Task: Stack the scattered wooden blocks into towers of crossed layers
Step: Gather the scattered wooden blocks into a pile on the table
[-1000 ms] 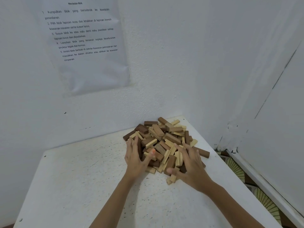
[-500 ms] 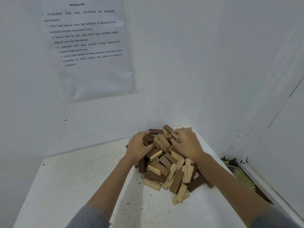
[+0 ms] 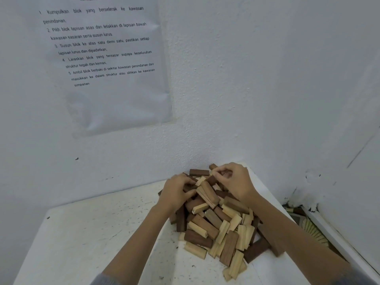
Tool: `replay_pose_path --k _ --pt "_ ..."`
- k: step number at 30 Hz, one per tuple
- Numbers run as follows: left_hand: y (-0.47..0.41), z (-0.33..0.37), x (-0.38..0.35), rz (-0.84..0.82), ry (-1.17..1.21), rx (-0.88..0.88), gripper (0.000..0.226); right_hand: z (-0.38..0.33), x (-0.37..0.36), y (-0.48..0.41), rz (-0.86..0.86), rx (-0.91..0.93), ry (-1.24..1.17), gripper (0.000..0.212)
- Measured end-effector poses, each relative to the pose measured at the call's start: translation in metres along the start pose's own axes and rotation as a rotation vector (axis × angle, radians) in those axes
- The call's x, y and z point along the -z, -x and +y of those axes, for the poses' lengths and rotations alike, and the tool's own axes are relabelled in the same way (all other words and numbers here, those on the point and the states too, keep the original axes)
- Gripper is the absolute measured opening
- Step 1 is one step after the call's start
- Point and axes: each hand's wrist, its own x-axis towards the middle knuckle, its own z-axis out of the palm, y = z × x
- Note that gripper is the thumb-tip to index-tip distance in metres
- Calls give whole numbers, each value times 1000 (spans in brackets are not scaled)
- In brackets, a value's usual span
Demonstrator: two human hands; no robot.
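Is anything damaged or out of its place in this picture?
The wooden blocks lie in a jumbled heap at the far right corner of the table, none stacked yet. Low on the wall to the right of the table there is chipped paint.

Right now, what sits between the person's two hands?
In the head view, the top of the heap of wooden blocks fills the gap between left hand and right hand: brown and pale pieces lying jumbled.
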Motion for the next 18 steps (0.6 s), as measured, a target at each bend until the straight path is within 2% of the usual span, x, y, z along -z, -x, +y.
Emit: replay_pose_path --k 3,6,10,14,16,18 --pt "0 -3 3 11 -12 -66 25 3 -7 -9 72 -56 -129 7" --pt "1 -4 10 104 70 -53 21 5 -11 -18 124 -148 -314 15" --pt "-1 1 18 293 437 107 14 -4 -13 -26 174 -314 -779 25" --pt "-11 8 23 409 845 389 20 -8 -15 -40 173 -522 -1163 24" --pt "-17 7 25 392 1014 514 25 -8 -19 -49 129 -608 -1105 17" --pt "-19 6 26 355 1079 562 27 -5 -27 -57 -6 -571 -723 12"
